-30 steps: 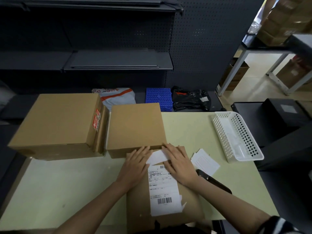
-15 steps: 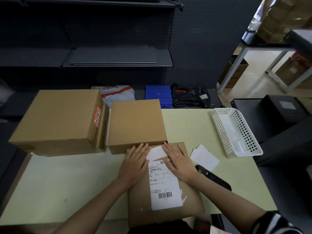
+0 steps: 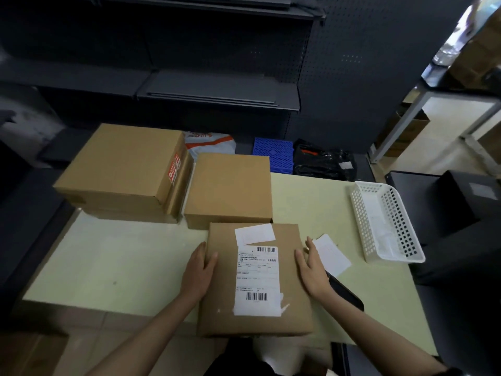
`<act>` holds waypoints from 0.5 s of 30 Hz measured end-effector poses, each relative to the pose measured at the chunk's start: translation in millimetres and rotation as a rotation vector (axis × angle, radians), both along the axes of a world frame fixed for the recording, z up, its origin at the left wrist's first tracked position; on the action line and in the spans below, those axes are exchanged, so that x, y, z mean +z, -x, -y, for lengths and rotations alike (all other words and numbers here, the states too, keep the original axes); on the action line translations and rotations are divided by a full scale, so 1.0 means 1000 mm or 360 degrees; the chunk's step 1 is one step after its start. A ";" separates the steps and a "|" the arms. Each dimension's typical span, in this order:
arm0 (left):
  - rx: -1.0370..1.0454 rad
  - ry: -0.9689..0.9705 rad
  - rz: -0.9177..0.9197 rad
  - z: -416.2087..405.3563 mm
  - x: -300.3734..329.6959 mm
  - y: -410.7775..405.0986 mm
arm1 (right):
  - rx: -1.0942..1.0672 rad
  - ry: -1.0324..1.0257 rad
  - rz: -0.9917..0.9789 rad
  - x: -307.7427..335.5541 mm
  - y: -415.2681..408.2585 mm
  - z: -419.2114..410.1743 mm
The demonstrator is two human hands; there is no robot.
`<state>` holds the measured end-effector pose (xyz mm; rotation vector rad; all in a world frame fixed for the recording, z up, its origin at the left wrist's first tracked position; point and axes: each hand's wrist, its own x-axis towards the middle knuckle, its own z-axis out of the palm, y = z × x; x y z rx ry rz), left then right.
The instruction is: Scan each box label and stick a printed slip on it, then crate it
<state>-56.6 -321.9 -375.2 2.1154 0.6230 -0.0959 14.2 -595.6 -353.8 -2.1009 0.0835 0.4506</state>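
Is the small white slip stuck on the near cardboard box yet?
On: the small white slip lies flat on the near brown cardboard box, above its printed shipping label; adhesion itself cannot be told.

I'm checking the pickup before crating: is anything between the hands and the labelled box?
Nothing visible is. The left hand lies against the left edge of the labelled box, and the right hand is on its right edge. The white slip is on the box top, between the hands.
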 end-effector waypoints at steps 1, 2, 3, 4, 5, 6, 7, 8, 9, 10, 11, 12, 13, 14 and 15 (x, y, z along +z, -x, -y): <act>0.0059 0.0093 -0.0044 0.005 0.002 0.005 | -0.0007 -0.0028 -0.0059 0.001 0.003 0.002; 0.0105 0.0186 -0.0063 0.009 0.003 0.009 | 0.0007 -0.0039 -0.0101 0.002 0.005 0.003; 0.0142 0.0271 -0.0077 0.014 0.005 0.013 | 0.0044 -0.0034 -0.0107 0.004 0.007 0.005; 0.0176 0.0336 -0.0077 0.018 0.008 0.018 | 0.0087 -0.0020 -0.0084 0.004 0.009 0.008; 0.0206 0.0374 -0.0068 0.021 0.009 0.022 | 0.0123 -0.0011 -0.0050 0.005 0.010 0.009; 0.0238 0.0411 -0.0063 0.022 0.010 0.027 | 0.0142 -0.0007 -0.0033 0.005 0.010 0.010; 0.0270 0.0455 -0.0059 0.023 0.013 0.032 | 0.0160 -0.0007 -0.0025 0.005 0.011 0.010; 0.0308 0.0487 -0.0048 0.023 0.012 0.037 | 0.0170 -0.0003 -0.0025 0.004 0.011 0.010; 0.0333 0.0507 -0.0023 0.024 0.013 0.042 | 0.0179 -0.0005 -0.0020 0.005 0.012 0.009; 0.0368 0.0529 0.0012 0.025 0.015 0.047 | 0.0181 -0.0018 0.0000 0.005 0.013 0.008; 0.0413 0.0556 0.0064 0.026 0.017 0.052 | 0.0185 -0.0043 0.0031 0.006 0.014 0.006; 0.0461 0.0578 0.0126 0.028 0.020 0.057 | 0.0191 -0.0070 0.0060 0.008 0.015 0.004; 0.0503 0.0594 0.0184 0.030 0.024 0.062 | 0.0199 -0.0092 0.0079 0.011 0.016 0.000; 0.0537 0.0613 0.0235 0.031 0.029 0.066 | 0.0208 -0.0106 0.0090 0.015 0.016 -0.003; 0.0567 0.0634 0.0274 0.031 0.035 0.069 | 0.0223 -0.0119 0.0105 0.019 0.016 -0.008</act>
